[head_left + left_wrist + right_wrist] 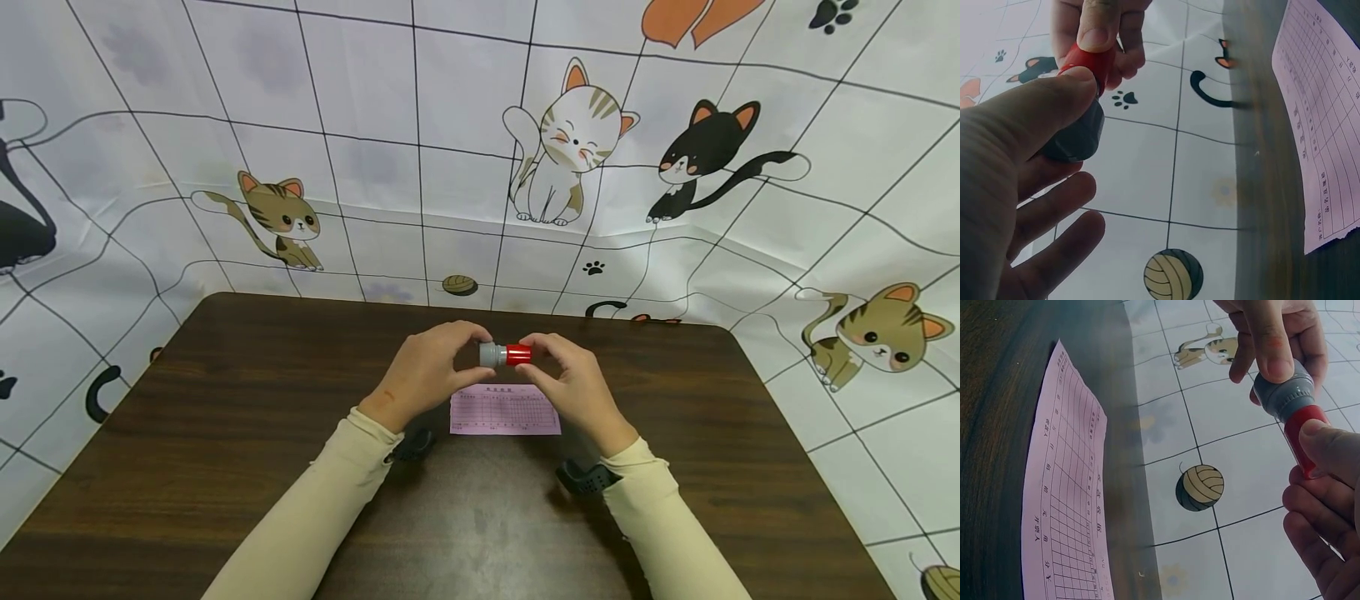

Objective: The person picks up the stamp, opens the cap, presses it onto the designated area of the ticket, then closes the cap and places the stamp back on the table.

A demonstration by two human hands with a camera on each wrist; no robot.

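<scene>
In the head view, a small cylindrical stamp (492, 355), grey at one end and red at the other, is held level above the far half of the table. My left hand (435, 367) pinches its grey part (1285, 394) between thumb and fingers. The red part (1300, 434) sits between the thumb and fingers of my right hand (573, 383). Below the hands, on the tabletop, lies a pink printed form (504, 410) with a ruled grid. In the left wrist view, several left-hand fingers (1054, 231) stand away from the stamp.
The dark brown wooden table (262, 417) spreads under both arms. A white cloth wall (375, 183) with grid lines and cartoon cats rises behind its far edge and at the sides. Dark bands (588, 477) sit at both wrists.
</scene>
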